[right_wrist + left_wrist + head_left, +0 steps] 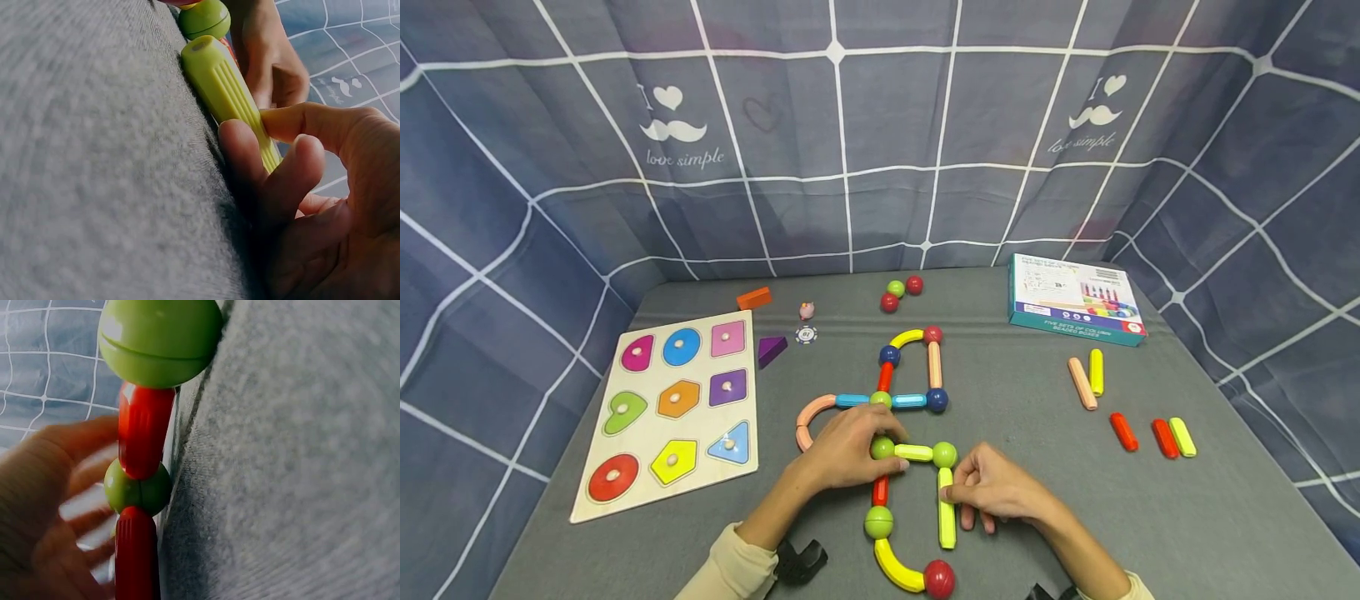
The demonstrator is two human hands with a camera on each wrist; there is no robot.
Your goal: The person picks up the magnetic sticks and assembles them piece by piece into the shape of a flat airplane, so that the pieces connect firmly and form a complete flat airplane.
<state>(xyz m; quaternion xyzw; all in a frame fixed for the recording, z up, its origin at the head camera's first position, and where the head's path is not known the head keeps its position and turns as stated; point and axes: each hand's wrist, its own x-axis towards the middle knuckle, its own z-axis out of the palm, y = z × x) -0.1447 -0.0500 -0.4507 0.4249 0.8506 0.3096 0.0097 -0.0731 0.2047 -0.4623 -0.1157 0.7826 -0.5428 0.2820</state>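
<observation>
My left hand holds a green ball between thumb and fingers; its fingers reach behind the linked pieces in the left wrist view. From that ball a short yellow-green stick runs right to another green ball. A red stick leads down to a third green ball, then a yellow curved stick and a red ball. My right hand pinches a longer yellow-green stick, whose far end meets the right green ball. Its near end touches no ball.
Beyond my hands lies a joined figure of sticks and balls, with a blue ball at its right. A shape puzzle board is at left, a box at back right. Several loose sticks, including a red one, lie at right.
</observation>
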